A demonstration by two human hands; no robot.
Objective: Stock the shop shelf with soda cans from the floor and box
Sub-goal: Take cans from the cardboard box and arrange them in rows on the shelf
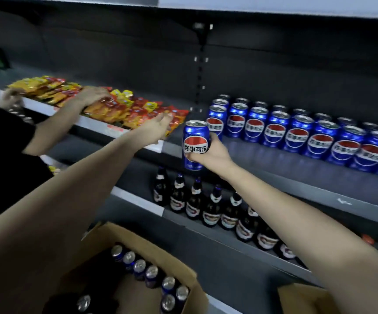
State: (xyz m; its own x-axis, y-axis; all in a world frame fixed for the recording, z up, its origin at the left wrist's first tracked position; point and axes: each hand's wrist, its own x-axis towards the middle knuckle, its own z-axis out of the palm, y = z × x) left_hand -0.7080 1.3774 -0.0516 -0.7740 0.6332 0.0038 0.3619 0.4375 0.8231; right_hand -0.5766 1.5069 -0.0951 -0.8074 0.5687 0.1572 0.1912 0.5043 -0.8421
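My right hand [213, 152] grips a blue soda can [196, 141] upright, just in front of the grey shelf [274, 164] at the left end of a long row of matching blue cans [297, 132]. My left hand [158, 125] is stretched forward with fingers straight, touching the red and yellow snack packets [138, 112] at the shelf edge, and it holds nothing. Below, an open cardboard box [160, 257] holds several more cans [147, 270] seen from the top.
Another person's two hands [90, 96] rest on the snack packets at the left. Dark glass bottles [206, 205] fill the lower shelf. A second cardboard box [301, 298] sits at the bottom right.
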